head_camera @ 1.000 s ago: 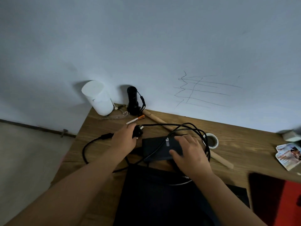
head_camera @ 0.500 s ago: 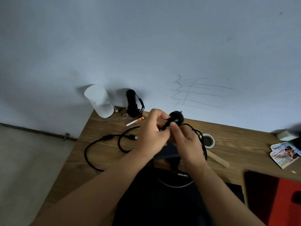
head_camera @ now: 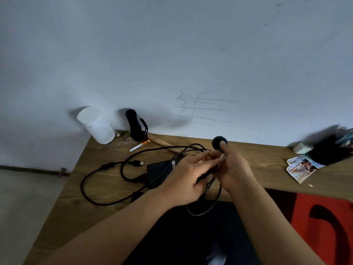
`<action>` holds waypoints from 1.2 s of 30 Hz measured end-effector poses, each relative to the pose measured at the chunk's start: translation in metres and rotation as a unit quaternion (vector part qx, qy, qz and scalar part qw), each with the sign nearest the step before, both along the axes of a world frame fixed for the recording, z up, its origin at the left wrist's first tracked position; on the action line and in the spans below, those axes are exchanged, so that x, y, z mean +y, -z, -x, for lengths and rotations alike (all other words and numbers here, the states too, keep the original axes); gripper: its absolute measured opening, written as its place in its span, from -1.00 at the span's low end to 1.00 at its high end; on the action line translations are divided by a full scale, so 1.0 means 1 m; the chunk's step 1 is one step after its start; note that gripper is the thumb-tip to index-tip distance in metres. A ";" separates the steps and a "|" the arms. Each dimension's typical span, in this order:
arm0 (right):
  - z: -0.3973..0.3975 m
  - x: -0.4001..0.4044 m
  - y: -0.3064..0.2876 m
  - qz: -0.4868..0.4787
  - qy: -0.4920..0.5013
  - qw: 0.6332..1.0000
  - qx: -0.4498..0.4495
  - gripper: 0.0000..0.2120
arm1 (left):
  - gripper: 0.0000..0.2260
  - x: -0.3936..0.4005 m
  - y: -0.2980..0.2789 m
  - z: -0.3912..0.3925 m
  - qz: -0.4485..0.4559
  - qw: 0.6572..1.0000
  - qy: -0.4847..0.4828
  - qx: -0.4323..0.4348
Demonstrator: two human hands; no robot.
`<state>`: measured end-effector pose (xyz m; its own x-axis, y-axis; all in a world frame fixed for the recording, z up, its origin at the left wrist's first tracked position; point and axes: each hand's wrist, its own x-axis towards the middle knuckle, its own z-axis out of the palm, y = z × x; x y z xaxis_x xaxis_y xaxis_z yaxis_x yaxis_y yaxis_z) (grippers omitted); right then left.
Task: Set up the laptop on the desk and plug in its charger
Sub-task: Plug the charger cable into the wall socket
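The black laptop (head_camera: 187, 234) lies closed at the desk's near edge, partly under my forearms. Behind it rests the black charger brick (head_camera: 158, 169), its cable (head_camera: 107, 167) looping over the wooden desk (head_camera: 91, 203) to the left, with a small connector (head_camera: 140, 163) lying free. My right hand (head_camera: 232, 167) holds the round black wall plug (head_camera: 219, 142) up above the desk. My left hand (head_camera: 188, 176) pinches the cable just below that plug, fingertips touching the right hand.
A white cylinder (head_camera: 96, 125) and a black torch (head_camera: 134, 125) stand at the back left by the wall. A wooden stick (head_camera: 162, 142) and a cigarette (head_camera: 139, 145) lie behind the cables. Printed cards (head_camera: 301, 167) and a red-black item (head_camera: 322, 222) sit at the right.
Both hands left the brick and lifted the plug off the desk; they have since shifted right with it. The view turned right, and the tape roll is now hidden behind my hands.
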<state>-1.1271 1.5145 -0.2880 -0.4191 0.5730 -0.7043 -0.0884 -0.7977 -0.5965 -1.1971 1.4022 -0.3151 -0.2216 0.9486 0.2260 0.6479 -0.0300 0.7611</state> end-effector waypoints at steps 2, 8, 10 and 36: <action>-0.009 0.013 0.003 0.040 0.027 0.999 0.008 -0.79 | -0.54 0.001 0.003 -0.004 0.004 1.000 0.021 0.022; -0.047 0.048 0.002 -0.185 -0.002 0.980 -0.070 -0.77 | -0.71 -0.006 0.022 0.009 0.001 0.994 -0.111 0.001; -0.058 0.056 -0.004 -0.273 -0.006 0.957 -0.093 -0.76 | -0.53 -0.010 0.044 0.024 0.154 0.969 -0.158 0.107; -0.058 0.070 -0.050 -0.569 -0.104 0.791 -0.199 -0.87 | -0.38 -0.014 0.052 0.064 0.274 0.930 -0.120 0.213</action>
